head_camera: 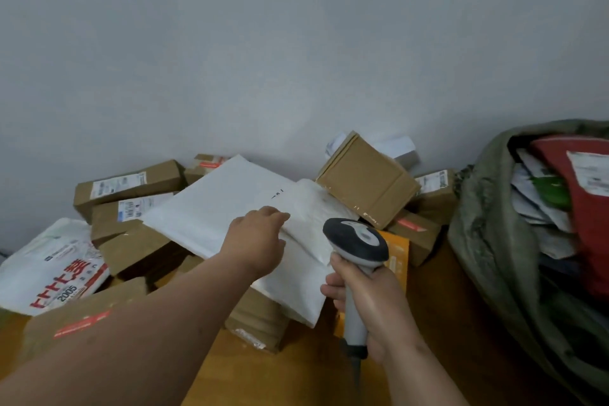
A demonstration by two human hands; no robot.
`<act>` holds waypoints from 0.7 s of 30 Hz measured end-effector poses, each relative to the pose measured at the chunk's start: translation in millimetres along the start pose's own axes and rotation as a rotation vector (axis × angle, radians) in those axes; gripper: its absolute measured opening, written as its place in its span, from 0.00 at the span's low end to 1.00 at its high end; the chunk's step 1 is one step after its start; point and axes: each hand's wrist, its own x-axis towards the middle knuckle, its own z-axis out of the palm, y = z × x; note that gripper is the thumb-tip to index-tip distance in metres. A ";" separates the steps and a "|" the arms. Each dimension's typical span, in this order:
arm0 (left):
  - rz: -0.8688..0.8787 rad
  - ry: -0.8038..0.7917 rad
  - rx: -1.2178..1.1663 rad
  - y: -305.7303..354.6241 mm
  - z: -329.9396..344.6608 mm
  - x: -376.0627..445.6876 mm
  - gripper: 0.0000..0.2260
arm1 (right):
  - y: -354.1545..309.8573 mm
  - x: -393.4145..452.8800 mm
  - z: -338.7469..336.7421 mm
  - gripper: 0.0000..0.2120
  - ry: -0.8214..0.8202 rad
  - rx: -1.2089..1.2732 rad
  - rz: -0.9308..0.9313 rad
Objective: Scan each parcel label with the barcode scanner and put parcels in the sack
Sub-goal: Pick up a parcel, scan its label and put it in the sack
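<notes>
hand on the white bag, scanner held ready

the left hand (260,237) reaches out over the pile of parcels. its fingers curl down on the edge of a small white bag (316,224), and it looks like it grips that edge. the small white bag lies on top of a big white bag (214,204), near the middle of the pile.

the right hand (372,306) holds the scanner (357,244) by its grey handle, with fingers wrapped tight around it. the dark head of the scanner is just beside the small white bag, on its right side. a cord hangs down from the bottom of the handle.

the pile sits on a wooden worktop (296,372) against a grey wall (263,43). many brown boxes are in the pile. one brown box (367,178) is tilted up behind the scanner. long boxes with white labels (125,184) lie at the back left. a white bag with red letters (52,267) lies at the far left. an orange parcel (397,250) peeks out under the scanner.

the green sack (487,224) stands at the right, with its mouth open. it holds many parcels already. a red parcel (580,217) with a white label is on top, and white parcels lie beside it.
</notes>
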 end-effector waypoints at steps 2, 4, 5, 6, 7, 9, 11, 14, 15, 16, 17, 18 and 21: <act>0.046 -0.027 0.058 4.9 9.3 17.5 0.27 | 0.2 15.1 -4.9 0.08 0.004 -0.010 0.020; 0.067 -0.079 0.101 10.4 16.8 31.7 0.31 | 2.9 27.8 -8.6 0.08 0.006 -0.011 0.040; 0.073 -0.118 0.123 12.8 20.4 38.4 0.33 | 5.7 33.4 -9.9 0.08 0.013 -0.006 0.050; 0.080 -0.162 0.143 14.6 23.9 44.7 0.33 | 8.5 37.9 -10.9 0.08 0.028 0.001 0.062; 0.083 -0.204 0.158 15.6 27.3 50.4 0.33 | 11.3 41.5 -11.8 0.09 0.042 0.008 0.075; 0.091 -0.254 0.179 15.4 32.5 59.2 0.32 | 15.7 45.4 -13.3 0.09 0.062 0.027 0.094; 0.099 -0.222 0.196 13.7 32.5 64.4 0.29 | 17.7 45.4 -14.1 0.08 0.077 0.030 0.098; 0.107 -0.036 0.199 4.7 26.1 64.3 0.24 | 17.1 38.8 -12.3 0.06 0.117 0.040 0.082; 0.108 0.024 0.181 0.0 21.8 61.5 0.22 | 17.2 35.2 -10.2 0.07 0.131 0.045 0.073; 0.095 0.080 0.143 -5.8 15.9 58.0 0.19 | 16.7 30.4 -6.9 0.08 0.144 0.055 0.064; 0.062 0.127 0.078 -11.6 7.8 52.9 0.16 | 15.7 25.0 -3.0 0.09 0.157 0.070 0.053; 0.012 0.162 -0.018 -17.7 -2.0 46.3 0.12 | 14.1 18.5 1.9 0.10 0.171 0.083 0.044; -0.163 0.230 -0.472 -38.1 -34.6 17.2 0.09 | 6.6 -5.1 21.0 0.10 0.186 0.112 0.014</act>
